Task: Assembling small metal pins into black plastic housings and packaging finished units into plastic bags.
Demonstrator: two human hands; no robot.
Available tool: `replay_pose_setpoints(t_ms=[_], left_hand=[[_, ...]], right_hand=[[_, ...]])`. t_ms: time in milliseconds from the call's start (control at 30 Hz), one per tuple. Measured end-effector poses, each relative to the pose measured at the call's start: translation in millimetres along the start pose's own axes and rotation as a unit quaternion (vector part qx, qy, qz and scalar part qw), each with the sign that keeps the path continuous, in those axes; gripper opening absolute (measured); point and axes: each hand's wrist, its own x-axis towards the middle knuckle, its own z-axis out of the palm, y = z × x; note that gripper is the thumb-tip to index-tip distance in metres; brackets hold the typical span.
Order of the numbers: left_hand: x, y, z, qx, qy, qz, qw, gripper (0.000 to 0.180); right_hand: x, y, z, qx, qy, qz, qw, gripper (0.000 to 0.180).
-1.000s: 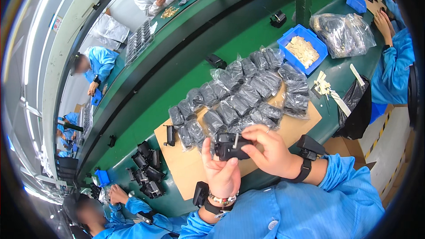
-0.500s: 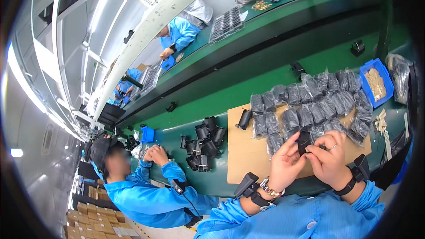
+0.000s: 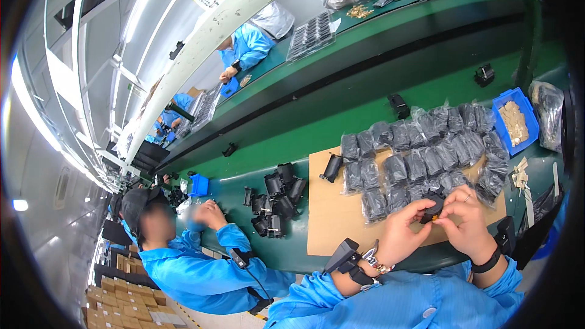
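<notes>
Over the near edge of a cardboard sheet (image 3: pixel 323 231), I hold a small black plastic part (image 3: pixel 434 206) between both hands. My left hand (image 3: pixel 405 226) grips it from the left with thumb and fingers. The fingertips of my right hand (image 3: pixel 468 222) pinch its right side. A tiny orange-yellow spot shows at its lower edge, too small to name. Just beyond my hands, rows of black parts in clear plastic bags (image 3: pixel 417 164) cover much of the cardboard. One unbagged black part (image 3: pixel 332 167) stands at the sheet's left edge.
A blue bin (image 3: pixel 531 122) with beige pieces sits at the right, beside a clear plastic bag (image 3: pixel 546 106). Left lies a pile of black parts (image 3: pixel 277 198), near a co-worker in blue (image 3: pixel 201 262). Beyond runs a green belt (image 3: pixel 341 119) carrying scattered black parts.
The held part has turned, and an orange-yellow spot now shows on it. My hands have shifted slightly right and down. Black parts on the belt have moved left. The co-worker's hands have moved.
</notes>
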Motion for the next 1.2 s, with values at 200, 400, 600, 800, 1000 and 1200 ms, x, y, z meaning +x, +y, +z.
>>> replay_pose_setpoints(t_ms=[200, 400, 600, 800, 1000, 1200], left_hand=[[2.3, -4.0, -10.7, -0.108, 0.033, 0.054, 0.992, 0.039], [1.1, 7.4, -24.1, -0.239, 0.039, -0.022, 0.970, 0.033], [-3.7, 5.5, -11.2, -0.263, 0.055, -0.029, 0.963, 0.023], [-9.1, -2.3, -0.8, -0.440, 0.083, -0.058, 0.892, 0.017], [-13.3, 1.9, -10.1, -0.368, 0.058, -0.060, 0.926, 0.020], [-15.2, 11.7, -31.1, -0.308, -0.004, -0.098, 0.946, 0.052]], right_hand=[[-3.3, 2.2, -12.7, 0.164, 0.048, -0.069, 0.983, 0.012], [11.6, 70.3, -97.1, 0.062, 0.388, 0.141, 0.909, 0.005], [30.3, 126.8, -144.9, -0.335, 0.237, 0.089, 0.908, 0.010], [-13.3, 2.7, -20.9, 0.157, 0.113, 0.087, 0.977, 0.043], [-13.4, -6.3, 34.1, 0.475, 0.007, 0.226, 0.851, 0.060], [-8.3, -3.8, 36.2, 0.402, -0.052, 0.194, 0.893, 0.051]])
